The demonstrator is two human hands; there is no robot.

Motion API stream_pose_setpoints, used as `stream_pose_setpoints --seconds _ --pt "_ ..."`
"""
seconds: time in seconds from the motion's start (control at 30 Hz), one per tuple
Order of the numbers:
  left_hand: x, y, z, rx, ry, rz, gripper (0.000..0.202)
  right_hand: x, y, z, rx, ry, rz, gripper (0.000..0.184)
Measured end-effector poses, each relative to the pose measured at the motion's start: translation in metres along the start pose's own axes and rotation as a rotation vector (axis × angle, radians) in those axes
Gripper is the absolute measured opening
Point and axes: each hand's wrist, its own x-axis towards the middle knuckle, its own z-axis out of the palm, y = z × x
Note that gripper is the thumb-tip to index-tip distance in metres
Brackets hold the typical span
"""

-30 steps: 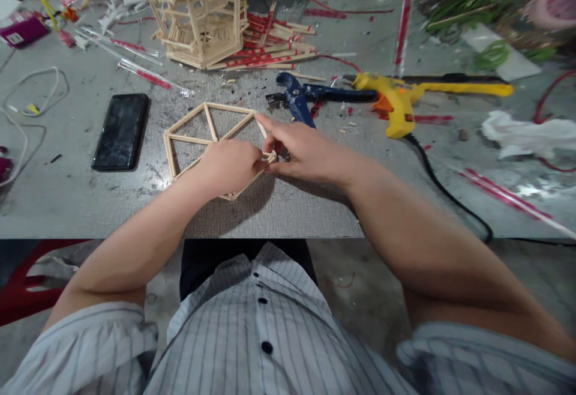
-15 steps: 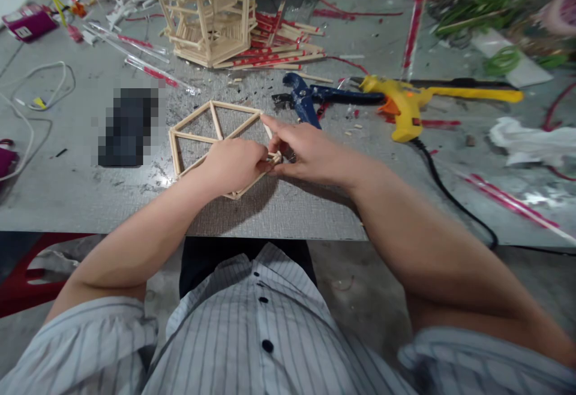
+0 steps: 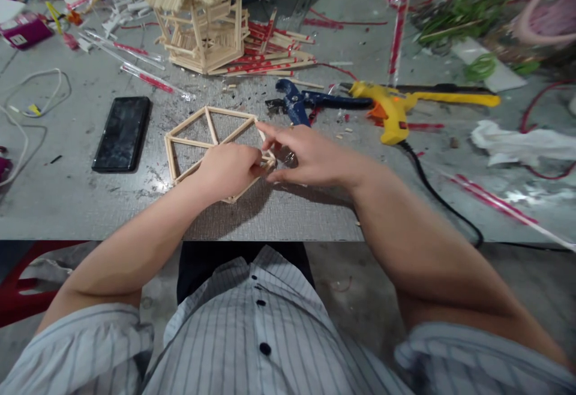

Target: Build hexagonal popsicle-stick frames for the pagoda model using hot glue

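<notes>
A flat frame of thin wooden sticks [image 3: 198,131], shaped like a hexagon with spokes, lies on the grey table [image 3: 67,203] in front of me. My left hand [image 3: 229,170] rests over its right half with the fingers curled and pinched on a stick at the frame's right corner. My right hand [image 3: 306,155] meets it at that same corner, thumb and fingers pinched on the joint and the forefinger stretched along the upper right stick. The frame's near right edge is partly hidden under my left hand.
A stick-built model pavilion [image 3: 202,11] stands at the back with loose red-and-wood sticks [image 3: 270,53] beside it. Blue cutters [image 3: 306,101] and a yellow glue gun [image 3: 396,110] with a black cord lie right of the frame. A black phone [image 3: 121,134] lies to its left.
Both hands stay pinched at the frame's right corner. My right fingers have shifted slightly at the joint, and the view has moved a little.
</notes>
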Motion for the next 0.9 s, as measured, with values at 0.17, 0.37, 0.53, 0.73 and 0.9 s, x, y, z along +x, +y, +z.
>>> stream_pose_setpoints --seconds 0.17,0.37,0.53,0.73,0.9 --pt "-0.002 0.002 -0.002 -0.012 0.01 0.008 0.041 -0.008 0.013 -0.017 -0.107 0.219 0.206 0.062" --pt "-0.007 0.008 0.001 0.081 0.042 -0.025 0.041 -0.005 0.032 -0.01 -0.214 0.346 0.352 0.048" --pt "-0.006 0.003 0.002 0.015 0.045 -0.007 0.041 -0.004 0.031 -0.014 -0.224 0.402 0.344 0.043" --pt "0.001 -0.005 0.0 -0.064 0.031 0.009 0.037 -0.031 0.05 -0.061 -0.349 0.612 0.696 0.035" --pt "0.002 -0.006 0.001 -0.049 0.024 0.019 0.038 -0.06 0.087 -0.086 -0.417 0.493 1.167 0.029"
